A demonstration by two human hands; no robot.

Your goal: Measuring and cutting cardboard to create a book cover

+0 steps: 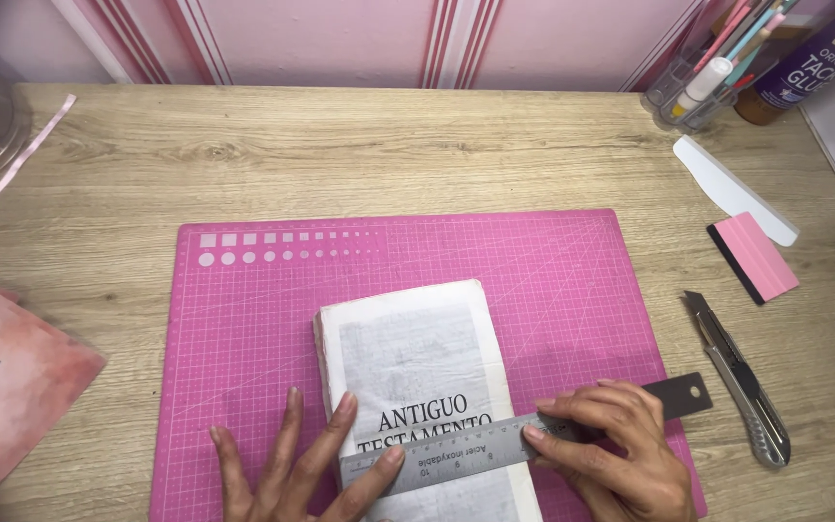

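A coverless book block [417, 348] with a printed title page lies on a pink cutting mat [244, 319]. A steel ruler [553, 430] rests across the page's lower part, slightly tilted. My left hand [292, 464] lies flat with fingers spread, its thumb and forefinger pressing the ruler's left end and the book's left edge. My right hand [611, 445] pinches the ruler's right part just past the book's right edge.
A utility knife [738, 379] lies right of the mat. A pink squeegee [754, 257] and a white bone folder [733, 188] sit further back. A clear pen holder [707, 72] and a glue bottle [804, 58] stand at the back right. A pinkish sheet [12, 387] lies at left.
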